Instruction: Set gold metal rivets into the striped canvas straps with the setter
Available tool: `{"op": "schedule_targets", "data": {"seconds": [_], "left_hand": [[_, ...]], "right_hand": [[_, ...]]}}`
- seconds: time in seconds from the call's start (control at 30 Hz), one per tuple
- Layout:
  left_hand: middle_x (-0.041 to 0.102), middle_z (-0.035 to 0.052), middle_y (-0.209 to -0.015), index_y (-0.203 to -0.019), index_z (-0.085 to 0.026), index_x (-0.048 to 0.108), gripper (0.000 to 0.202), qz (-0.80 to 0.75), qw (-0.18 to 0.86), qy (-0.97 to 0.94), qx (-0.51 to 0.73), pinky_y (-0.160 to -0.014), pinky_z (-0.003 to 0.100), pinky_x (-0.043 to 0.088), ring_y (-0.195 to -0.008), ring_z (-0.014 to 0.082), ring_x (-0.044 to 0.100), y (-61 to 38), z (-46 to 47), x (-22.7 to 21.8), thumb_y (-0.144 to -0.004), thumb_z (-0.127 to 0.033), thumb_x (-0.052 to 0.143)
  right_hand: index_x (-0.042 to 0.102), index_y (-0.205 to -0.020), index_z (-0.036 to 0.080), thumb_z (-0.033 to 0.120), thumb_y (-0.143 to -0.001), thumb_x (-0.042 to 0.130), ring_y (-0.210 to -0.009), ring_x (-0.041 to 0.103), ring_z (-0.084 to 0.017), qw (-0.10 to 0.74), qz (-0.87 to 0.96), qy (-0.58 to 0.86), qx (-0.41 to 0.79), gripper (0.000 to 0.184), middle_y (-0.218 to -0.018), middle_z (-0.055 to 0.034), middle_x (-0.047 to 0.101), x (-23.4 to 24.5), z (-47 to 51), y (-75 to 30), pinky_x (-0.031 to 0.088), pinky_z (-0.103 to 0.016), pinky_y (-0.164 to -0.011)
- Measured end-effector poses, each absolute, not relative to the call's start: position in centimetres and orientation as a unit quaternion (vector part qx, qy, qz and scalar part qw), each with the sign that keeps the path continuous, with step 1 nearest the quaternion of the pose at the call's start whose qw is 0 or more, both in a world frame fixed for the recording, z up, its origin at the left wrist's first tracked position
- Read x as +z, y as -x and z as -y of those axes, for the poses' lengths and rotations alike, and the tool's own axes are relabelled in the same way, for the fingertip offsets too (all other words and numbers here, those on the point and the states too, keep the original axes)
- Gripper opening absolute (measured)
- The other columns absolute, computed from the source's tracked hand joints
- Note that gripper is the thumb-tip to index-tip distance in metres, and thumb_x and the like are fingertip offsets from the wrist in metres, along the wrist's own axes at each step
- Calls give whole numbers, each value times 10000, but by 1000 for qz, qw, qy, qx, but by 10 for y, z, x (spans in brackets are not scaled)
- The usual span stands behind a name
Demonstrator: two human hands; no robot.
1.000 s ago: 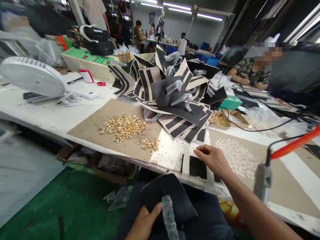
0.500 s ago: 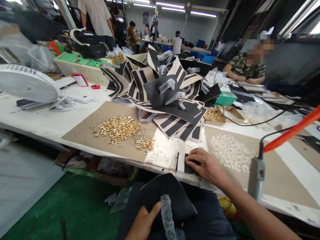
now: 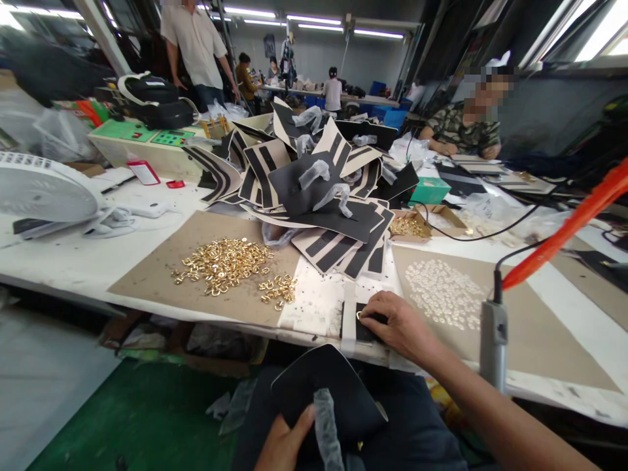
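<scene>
- Black panel [image 3: 324, 386] lies tilted across the person's lap, just below the table [image 3: 63, 255] edge, with a strip of clear plastic [image 3: 324, 425] over it.
- Left hand [image 3: 284, 441] is under the panel's lower edge, its fingers curled up against the panel, holding it.
- Right hand [image 3: 400, 327] is on the table, fingers bent, tips pressed down on a black patch [image 3: 370, 331]. A gold ring [image 3: 360, 315] sits at the index fingertip; whether it is pinched, I cannot tell.
- Gold rings [image 3: 220, 265] lie heaped on a brown card [image 3: 235, 307], ahead and left of the right hand.
- Striped panels [image 3: 314, 176] are piled in a heap beyond the card.
- White pieces [image 3: 441, 294] are spread on a second card [image 3: 549, 347], just right of the right hand.
- Grey tool [image 3: 493, 340] with an orange handle [image 3: 564, 226] stands beside that card.
- Co-worker [image 3: 461, 131] sits at the far right of the table, both hands on the work there.
</scene>
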State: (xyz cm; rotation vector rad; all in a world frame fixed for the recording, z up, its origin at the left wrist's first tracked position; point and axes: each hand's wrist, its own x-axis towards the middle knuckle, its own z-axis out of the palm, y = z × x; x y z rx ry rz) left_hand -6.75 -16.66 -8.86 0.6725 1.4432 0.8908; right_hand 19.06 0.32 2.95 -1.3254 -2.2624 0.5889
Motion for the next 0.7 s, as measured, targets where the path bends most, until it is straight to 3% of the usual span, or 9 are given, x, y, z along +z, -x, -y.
{"op": "schedule_targets", "data": {"seconds": [0.17, 0.33, 0.7], "left_hand": [[660, 160, -1391, -1235, -127, 715, 806, -625, 610, -297, 386, -1281, 507, 218, -1451, 399, 441, 68, 166, -87, -724, -750, 704], [673, 162, -1372, -1216, -125, 720, 735, -618, 625, -291, 377, -1281, 509, 219, -1409, 391, 498, 68, 166, -83, -763, -703, 699], [681, 147, -1365, -1187, -144, 732, 674, -642, 590, -297, 389, -1289, 498, 210, -1454, 381, 444, 66, 164, -66, -737, -644, 766]], "right_hand": [[747, -802, 251, 219, -876, 740, -899, 621, -222, 198, 796, 539, 193, 81, -887, -24, 690, 29, -3, -188, 478, -341, -849], [768, -834, 256, 188, -875, 704, -923, 633, -213, 179, 793, 536, 228, 102, -904, -19, 711, 36, -6, -188, 474, -313, -845], [750, -769, 251, 189, -809, 706, -766, 649, -197, 114, 779, 580, 209, 86, -845, -21, 729, 46, -10, -181, 428, -288, -663]]}}
